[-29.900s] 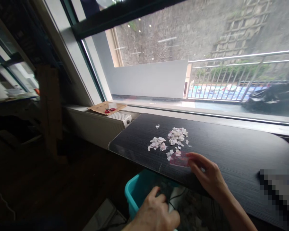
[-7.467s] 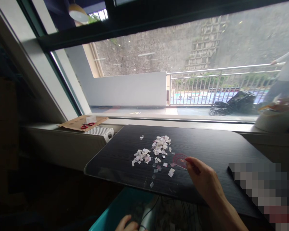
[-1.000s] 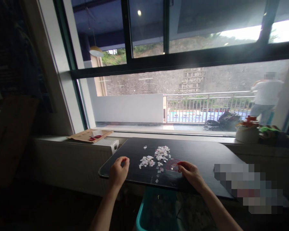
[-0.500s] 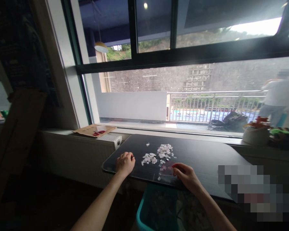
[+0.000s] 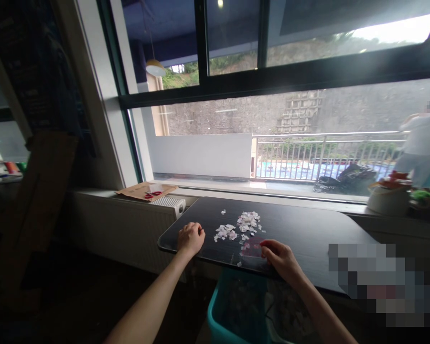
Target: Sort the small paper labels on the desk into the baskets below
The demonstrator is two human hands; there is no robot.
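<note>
On the black table [image 5: 301, 224] lie two loose heaps of small white paper pieces [image 5: 249, 220], with a few scraps strayed around them. My right hand [image 5: 278, 258] pinches the edge of a clear, pinkish plastic bag [image 5: 251, 246] at the table's near side. A few scraps show in or under the bag; I cannot tell which. My left hand [image 5: 191, 238] rests at the table's left edge, fingers curled, left of the nearer heap. Whatever those curled fingers may hold is hidden.
Below the table edge stands a teal bin [image 5: 215, 310]. Red-handled scissors [image 5: 153, 194] lie on brown cardboard [image 5: 136, 192] on the sill, above a radiator [image 5: 129, 234]. A white bucket [image 5: 385, 197] stands at the right. Beyond the window is a person in white [image 5: 424, 138].
The whole view has shifted slightly, so things appear a little further right. Both hands keep their places, the right still pinching the plastic bag.
</note>
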